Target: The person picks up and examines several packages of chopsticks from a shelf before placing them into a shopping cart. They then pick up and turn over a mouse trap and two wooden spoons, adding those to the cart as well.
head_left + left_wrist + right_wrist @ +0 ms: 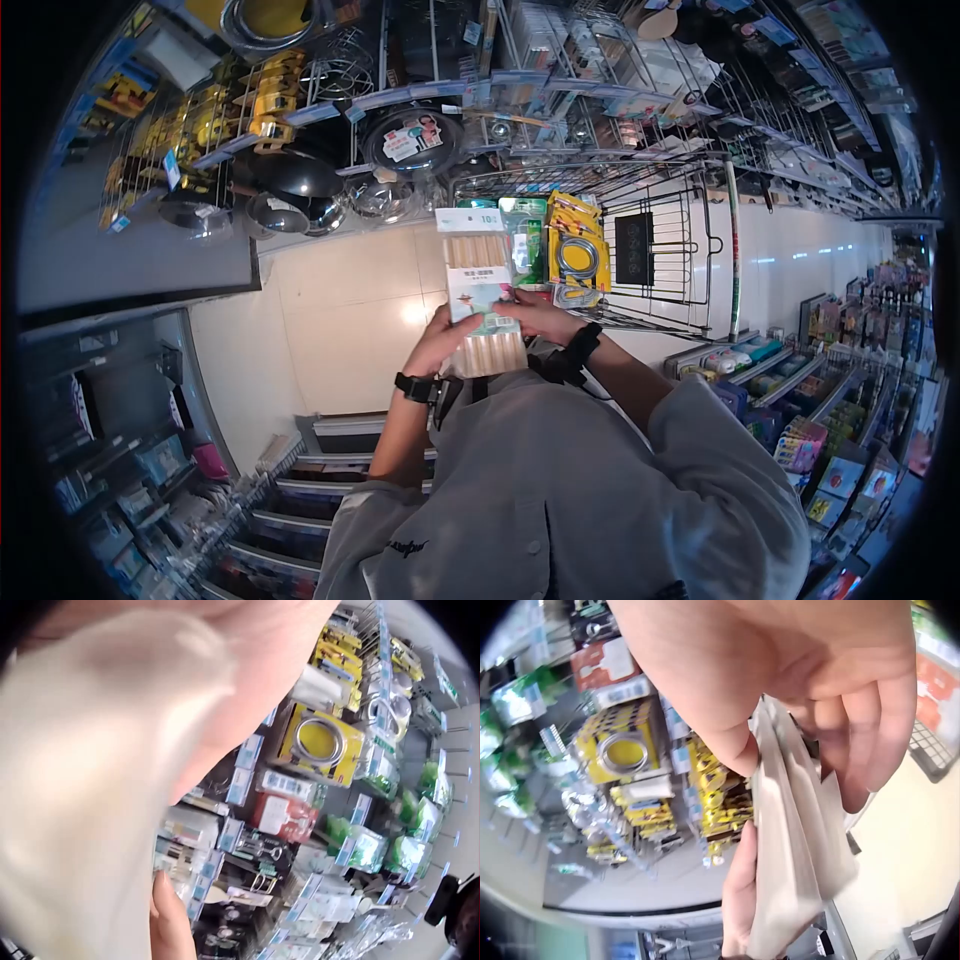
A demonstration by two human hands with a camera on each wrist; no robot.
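Note:
In the head view I hold a flat pack of pale wooden sticks upright in front of my chest, with both hands on it. My left hand grips its lower left edge and my right hand grips its right edge. In the right wrist view the thumb and fingers of my right hand pinch the pack edge-on, and the left hand holds it from below. The left wrist view is mostly filled by the blurred pack and my palm.
A wire shopping cart stands just ahead, holding a green pack and yellow packs. Shelves of pans and kitchenware rise beyond it. Stocked shelves line both sides, and a pale tiled aisle floor runs between.

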